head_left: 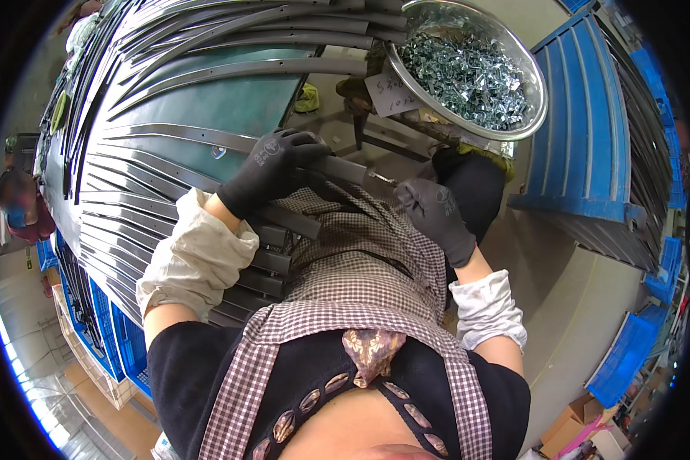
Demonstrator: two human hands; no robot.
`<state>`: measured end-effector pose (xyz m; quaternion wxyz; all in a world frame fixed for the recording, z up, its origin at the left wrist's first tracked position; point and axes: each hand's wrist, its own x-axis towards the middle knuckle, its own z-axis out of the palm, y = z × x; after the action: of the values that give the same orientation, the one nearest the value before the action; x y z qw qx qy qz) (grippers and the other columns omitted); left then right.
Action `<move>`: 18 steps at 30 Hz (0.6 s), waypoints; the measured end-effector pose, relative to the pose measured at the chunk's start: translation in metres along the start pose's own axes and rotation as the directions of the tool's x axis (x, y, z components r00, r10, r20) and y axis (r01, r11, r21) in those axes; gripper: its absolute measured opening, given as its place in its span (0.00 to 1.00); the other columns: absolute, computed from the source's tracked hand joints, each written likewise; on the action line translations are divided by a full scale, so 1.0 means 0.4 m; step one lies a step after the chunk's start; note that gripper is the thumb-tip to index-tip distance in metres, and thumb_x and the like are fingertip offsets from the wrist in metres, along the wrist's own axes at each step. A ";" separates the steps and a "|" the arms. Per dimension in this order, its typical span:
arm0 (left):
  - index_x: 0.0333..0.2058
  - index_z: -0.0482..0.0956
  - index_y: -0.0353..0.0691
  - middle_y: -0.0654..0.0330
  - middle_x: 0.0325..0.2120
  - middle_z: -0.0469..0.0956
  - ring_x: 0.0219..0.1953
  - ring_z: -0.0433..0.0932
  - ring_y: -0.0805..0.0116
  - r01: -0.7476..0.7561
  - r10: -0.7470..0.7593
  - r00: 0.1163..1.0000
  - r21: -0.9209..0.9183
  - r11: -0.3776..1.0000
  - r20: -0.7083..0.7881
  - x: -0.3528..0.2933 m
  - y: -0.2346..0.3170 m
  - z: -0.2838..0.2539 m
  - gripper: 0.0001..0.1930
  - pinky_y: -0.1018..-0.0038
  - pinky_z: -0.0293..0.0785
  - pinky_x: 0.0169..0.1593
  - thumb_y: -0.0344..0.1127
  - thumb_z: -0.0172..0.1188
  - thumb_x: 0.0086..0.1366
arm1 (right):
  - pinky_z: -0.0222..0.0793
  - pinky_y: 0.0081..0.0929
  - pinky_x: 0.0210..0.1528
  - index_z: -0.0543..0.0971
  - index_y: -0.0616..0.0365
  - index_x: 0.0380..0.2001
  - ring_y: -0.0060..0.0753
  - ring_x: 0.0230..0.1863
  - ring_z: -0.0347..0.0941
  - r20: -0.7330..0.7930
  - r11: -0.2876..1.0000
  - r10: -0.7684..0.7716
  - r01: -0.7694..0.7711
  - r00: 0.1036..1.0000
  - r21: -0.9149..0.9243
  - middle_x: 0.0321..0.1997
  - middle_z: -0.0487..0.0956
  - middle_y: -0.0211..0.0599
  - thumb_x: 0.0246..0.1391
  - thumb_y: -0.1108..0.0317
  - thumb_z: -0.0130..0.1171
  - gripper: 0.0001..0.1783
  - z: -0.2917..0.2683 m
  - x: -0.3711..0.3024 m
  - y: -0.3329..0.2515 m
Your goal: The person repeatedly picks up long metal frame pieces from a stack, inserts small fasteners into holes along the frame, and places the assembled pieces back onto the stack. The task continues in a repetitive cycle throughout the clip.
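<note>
My left hand (272,167), in a dark grey work glove, is closed around a long dark strip (345,169) near its end. That end sticks out past my fingers over my lap. My right hand (437,217), gloved alike, pinches a small shiny metal piece (381,179), which looks like a clip. The piece points at the strip's end, with a small gap between them. To the far right, a round metal bowl (540,115) holds many similar shiny clips (471,80). My left palm and the underside of the strip are hidden.
Many dark strips (230,80) lie across the green table (245,115) at the left and far side. A paper with handwriting (389,93) hangs by the bowl. On the right stands a blue metal rack (575,115) with more strips. Another person (27,207) is at the far left.
</note>
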<state>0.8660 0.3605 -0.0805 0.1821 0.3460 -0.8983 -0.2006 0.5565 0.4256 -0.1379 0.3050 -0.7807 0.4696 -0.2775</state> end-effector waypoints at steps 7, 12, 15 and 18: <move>0.44 0.81 0.43 0.56 0.40 0.81 0.41 0.80 0.50 0.039 -0.039 0.998 0.009 0.999 0.041 -0.007 -0.006 0.007 0.19 0.59 0.76 0.46 0.36 0.68 0.52 | 0.74 0.39 0.35 0.79 0.60 0.34 0.51 0.35 0.79 0.041 0.996 -0.043 0.046 0.998 -0.075 0.32 0.81 0.46 0.59 0.66 0.57 0.08 0.012 0.009 -0.029; 0.46 0.81 0.44 0.56 0.41 0.81 0.42 0.80 0.50 0.021 -0.023 0.997 0.029 0.999 0.075 -0.007 -0.003 0.008 0.20 0.59 0.77 0.45 0.34 0.67 0.52 | 0.75 0.39 0.34 0.81 0.58 0.33 0.50 0.33 0.80 0.067 0.960 -0.101 0.115 0.993 -0.256 0.33 0.82 0.44 0.56 0.66 0.59 0.08 0.022 0.044 -0.069; 0.48 0.80 0.46 0.57 0.41 0.81 0.41 0.81 0.51 0.013 -0.014 0.999 0.023 1.000 0.044 -0.020 -0.025 0.002 0.21 0.59 0.78 0.44 0.34 0.67 0.53 | 0.76 0.39 0.32 0.81 0.57 0.31 0.48 0.32 0.80 0.104 0.920 -0.093 0.125 0.990 -0.372 0.32 0.82 0.42 0.54 0.66 0.60 0.06 0.018 0.069 -0.109; 0.54 0.78 0.45 0.54 0.36 0.80 0.37 0.79 0.50 -0.053 0.046 0.993 0.063 0.997 0.108 -0.011 -0.013 -0.006 0.25 0.59 0.76 0.40 0.39 0.68 0.56 | 0.76 0.38 0.32 0.80 0.56 0.30 0.46 0.31 0.81 0.042 0.957 -0.137 0.144 0.990 -0.254 0.31 0.82 0.41 0.53 0.67 0.61 0.05 0.008 0.042 -0.078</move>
<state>0.8731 0.3596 -0.0819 0.1272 0.3184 -0.9211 -0.1845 0.5833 0.4227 -0.1144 0.1867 -0.8482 0.4411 -0.2260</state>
